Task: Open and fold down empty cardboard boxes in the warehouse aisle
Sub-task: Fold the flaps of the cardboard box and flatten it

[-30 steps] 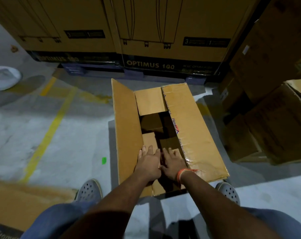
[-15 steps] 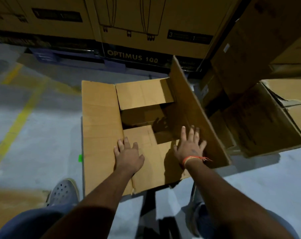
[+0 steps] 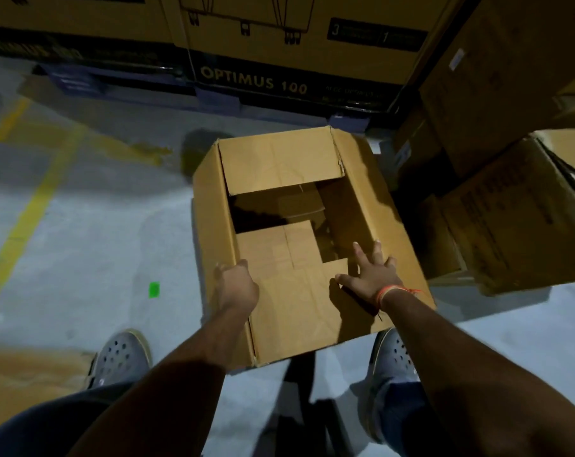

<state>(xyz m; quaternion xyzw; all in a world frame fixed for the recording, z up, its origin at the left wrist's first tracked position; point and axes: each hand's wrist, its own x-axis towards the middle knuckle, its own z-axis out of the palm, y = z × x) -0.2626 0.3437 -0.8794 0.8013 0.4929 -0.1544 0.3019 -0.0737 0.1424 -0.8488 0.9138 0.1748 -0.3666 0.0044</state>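
Fingers of the left hand (image 3: 236,285) curl over the cardboard box (image 3: 296,311) wall, right hand (image 3: 371,275) spread flat on its flap, which looks light, bendy, best held by edges.

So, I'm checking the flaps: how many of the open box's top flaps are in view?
4: far flap, near flap, left flap under the left hand, right flap by the right hand.

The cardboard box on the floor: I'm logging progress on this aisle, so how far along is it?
Done: the cardboard box is open on top, both long flaps swung outward. In hand: the left hand grips the left flap's edge while the right hand presses open against the right flap; two short flaps lie inward. Left: the box stands unflattened.
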